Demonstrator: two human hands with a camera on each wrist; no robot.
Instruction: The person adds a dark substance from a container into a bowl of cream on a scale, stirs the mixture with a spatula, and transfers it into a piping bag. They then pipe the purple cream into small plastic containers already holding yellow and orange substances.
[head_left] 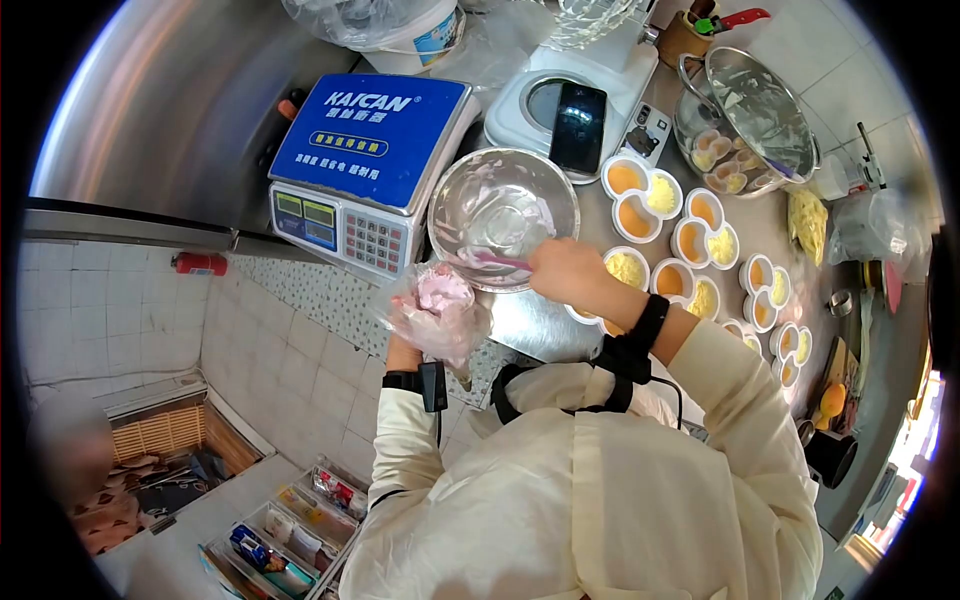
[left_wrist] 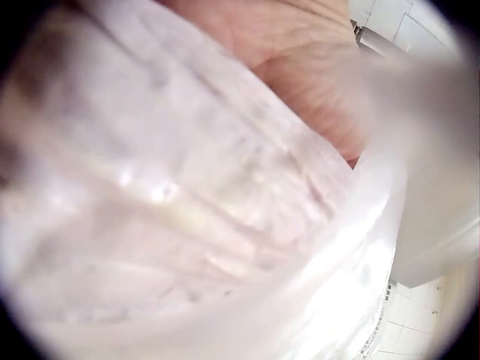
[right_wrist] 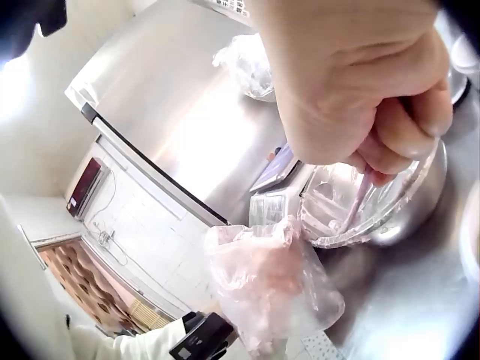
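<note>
A clear piping bag (head_left: 445, 310) with pink cream inside is held up by the left hand (head_left: 405, 325), beside the steel bowl's near left edge. In the left wrist view the bag (left_wrist: 172, 195) fills most of the picture, with part of the palm (left_wrist: 300, 67) behind it. The right hand (head_left: 575, 278) grips a pink spatula (head_left: 495, 261) whose far end is over the bowl (head_left: 540, 180). Pink cream smears the bowl's inside. From the right wrist, curled fingers (right_wrist: 397, 135) show round the spatula's handle (right_wrist: 360, 199).
A blue-topped scale (head_left: 370, 140) stands left of the bowl; a phone (head_left: 578, 125) lies on a white machine's base behind. Several white cups (head_left: 640, 215) with orange and yellow fillings fill the right side. A steel pot (head_left: 760, 110) stands at the back right.
</note>
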